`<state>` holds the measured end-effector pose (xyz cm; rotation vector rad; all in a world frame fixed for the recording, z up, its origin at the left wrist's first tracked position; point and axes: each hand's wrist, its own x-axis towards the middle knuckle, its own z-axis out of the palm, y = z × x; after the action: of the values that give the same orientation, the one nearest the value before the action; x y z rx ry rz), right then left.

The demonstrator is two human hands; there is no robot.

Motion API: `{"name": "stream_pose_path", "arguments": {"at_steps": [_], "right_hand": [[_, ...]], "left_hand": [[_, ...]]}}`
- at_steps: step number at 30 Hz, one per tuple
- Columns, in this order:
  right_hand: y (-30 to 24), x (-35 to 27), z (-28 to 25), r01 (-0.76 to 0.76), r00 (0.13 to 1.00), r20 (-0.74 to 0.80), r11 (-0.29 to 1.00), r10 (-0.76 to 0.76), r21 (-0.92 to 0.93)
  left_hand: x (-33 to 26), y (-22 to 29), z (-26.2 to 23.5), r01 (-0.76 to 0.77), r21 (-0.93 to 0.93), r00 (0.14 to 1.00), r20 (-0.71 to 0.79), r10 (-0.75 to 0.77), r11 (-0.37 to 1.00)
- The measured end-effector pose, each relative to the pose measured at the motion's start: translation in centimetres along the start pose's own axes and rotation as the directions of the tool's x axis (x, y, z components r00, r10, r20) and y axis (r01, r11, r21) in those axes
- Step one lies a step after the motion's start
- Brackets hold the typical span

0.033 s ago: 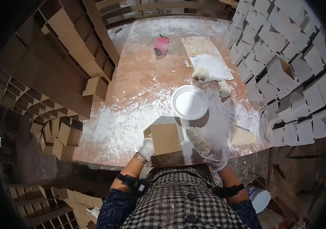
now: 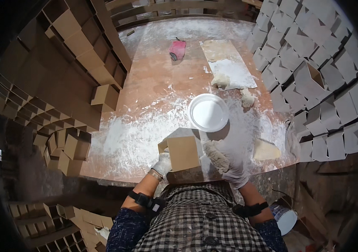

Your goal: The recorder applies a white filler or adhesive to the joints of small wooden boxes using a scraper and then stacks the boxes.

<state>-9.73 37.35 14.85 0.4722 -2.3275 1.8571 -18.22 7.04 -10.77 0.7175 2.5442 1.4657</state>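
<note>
A brown cardboard box (image 2: 183, 153) with an open side stands near the table's front edge. My left hand (image 2: 163, 163), in a whitish glove, grips it at the left, with some fingers hidden inside the opening. Just right of the box, my right hand (image 2: 235, 172) is closed on a shaggy off-white fleece pad (image 2: 216, 156). That hand's glove is coated white, and its fingers are partly hidden by the pad. A small gap separates pad and box. Beyond them sits a round white basin (image 2: 191, 114) holding white liquid.
Brown boxes (image 2: 88, 59) are stacked along the left, and white-coated boxes (image 2: 311, 77) along the right. On the white-smeared table (image 2: 145, 90) lie a pink cloth bundle (image 2: 177, 49), a coated board (image 2: 225, 54) and a pale wedge-shaped piece (image 2: 266, 149). A bucket (image 2: 287, 220) stands below right.
The box and my left hand have shifted very slightly to the right. The fleece pad in my right hand has moved a little to the left.
</note>
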Motion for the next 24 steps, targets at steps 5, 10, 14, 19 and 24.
{"name": "stream_pose_path", "arguments": {"at_steps": [5, 10, 14, 19, 24], "right_hand": [[-1.9, 1.3, -1.9, 0.253, 0.962, 0.002, 0.889, -0.273, -0.382], [-3.4, 2.9, -2.4, 0.307, 0.941, 0.288, 0.802, -0.176, -0.512], [0.6, 1.2, -1.9, 0.377, 0.926, 0.25, 0.731, -0.283, -0.569], [-3.4, 4.1, -5.6, 0.363, 0.894, 0.442, 0.694, -0.072, -0.621], [1.0, 3.1, -5.4, -0.038, 0.997, 0.065, 0.987, 0.028, 0.154]], "left_hand": [[2.0, 10.1, -2.2, 0.071, -0.171, 0.997, 0.049, -0.064, 0.983], [4.4, 15.5, -2.9, -0.026, 0.381, 0.968, 0.241, -0.072, 0.924], [3.5, 13.8, 1.0, -0.156, 0.582, 0.987, 0.07, 0.142, 0.798], [4.9, 21.4, -0.4, 0.111, 0.58, 0.942, 0.198, -0.272, 0.807], [7.7, 25.4, 0.3, 0.153, 0.781, 0.972, -0.008, -0.235, 0.606]]}}
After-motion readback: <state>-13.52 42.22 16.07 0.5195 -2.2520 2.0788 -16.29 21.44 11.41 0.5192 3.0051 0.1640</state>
